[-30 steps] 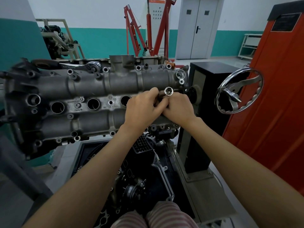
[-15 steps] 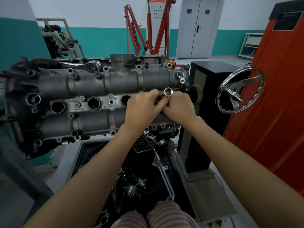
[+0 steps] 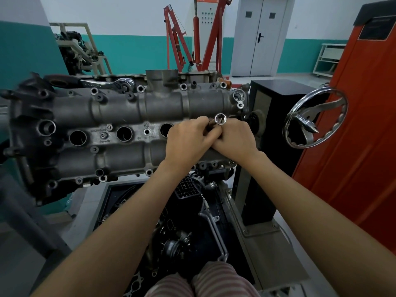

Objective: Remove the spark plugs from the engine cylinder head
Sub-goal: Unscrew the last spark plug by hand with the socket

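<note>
The grey engine cylinder head (image 3: 120, 112) is mounted on a stand in front of me, with a row of round spark plug wells (image 3: 124, 133) along its middle. Over the rightmost well, my left hand (image 3: 188, 142) and my right hand (image 3: 233, 138) are pressed together around a chrome spark plug socket (image 3: 220, 119). Its open end sticks up between my fingers. The socket's lower part and the well under it are hidden by my hands. No spark plug is visible.
A ratchet wrench (image 3: 107, 83) lies on the head's far left edge. A chrome handwheel (image 3: 315, 118) juts out at the right, beside a black stand box (image 3: 276, 116) and an orange cabinet (image 3: 364, 125). Dark engine parts (image 3: 182, 232) lie below. A red engine crane (image 3: 192, 39) stands behind.
My hands have stayed on the socket and shifted only slightly; the fingers have turned a little around it.
</note>
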A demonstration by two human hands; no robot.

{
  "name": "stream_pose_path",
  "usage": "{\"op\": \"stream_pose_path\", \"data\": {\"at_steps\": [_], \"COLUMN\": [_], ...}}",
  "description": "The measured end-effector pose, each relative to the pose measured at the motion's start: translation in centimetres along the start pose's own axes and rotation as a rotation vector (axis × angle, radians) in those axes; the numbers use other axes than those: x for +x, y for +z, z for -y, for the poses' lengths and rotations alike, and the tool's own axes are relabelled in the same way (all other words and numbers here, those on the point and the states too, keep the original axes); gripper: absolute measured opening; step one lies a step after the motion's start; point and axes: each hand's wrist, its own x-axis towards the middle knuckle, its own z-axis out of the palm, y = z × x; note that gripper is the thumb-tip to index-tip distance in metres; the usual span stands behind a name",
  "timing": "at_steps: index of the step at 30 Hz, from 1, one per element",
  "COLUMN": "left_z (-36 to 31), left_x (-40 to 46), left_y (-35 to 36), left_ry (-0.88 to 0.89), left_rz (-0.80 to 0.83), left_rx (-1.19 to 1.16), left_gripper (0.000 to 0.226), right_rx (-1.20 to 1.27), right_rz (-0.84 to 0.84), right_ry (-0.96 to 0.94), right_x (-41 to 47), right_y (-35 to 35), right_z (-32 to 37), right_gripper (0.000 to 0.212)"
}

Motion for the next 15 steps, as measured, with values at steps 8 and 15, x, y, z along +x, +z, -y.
{"op": "stream_pose_path", "data": {"at_steps": [8,15], "left_z": [0.02,-0.38], "left_x": [0.04,-0.06], "left_y": [-0.11,-0.29], "left_ry": [0.005,0.026], "left_rz": [0.010,0.002], "left_rx": [-0.029,-0.010], "left_gripper": [0.042,0.036], "right_rx": [-0.039,-0.061], "right_rz": [0.022,0.065], "right_ry": [0.055,-0.016], "right_x": [0.00,-0.22], "right_y": [0.02,-0.16], "right_z": [-0.34,-0.28], "right_gripper": [0.034,0.026]}}
